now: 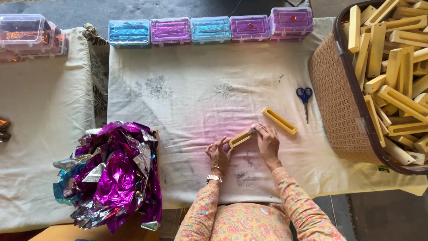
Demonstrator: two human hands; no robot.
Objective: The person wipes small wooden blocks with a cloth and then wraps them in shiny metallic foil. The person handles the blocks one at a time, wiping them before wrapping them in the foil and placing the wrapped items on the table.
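My left hand [218, 152] and my right hand [267, 142] both grip one yellow slotted wooden block [240, 139] lying on the white cloth [200, 89], one hand at each end. The right fingers pinch its far end, where something pale sits under the fingertips; I cannot tell what it is. A second yellow slotted block [279, 120] lies free on the cloth just beyond my right hand.
Blue-handled scissors [305, 99] lie right of the blocks. A brown woven basket [334, 98] full of yellow blocks stands at the right. A heap of purple and silver foil [111, 174] sits at the left. Several clear blue and purple boxes [209, 30] line the far edge.
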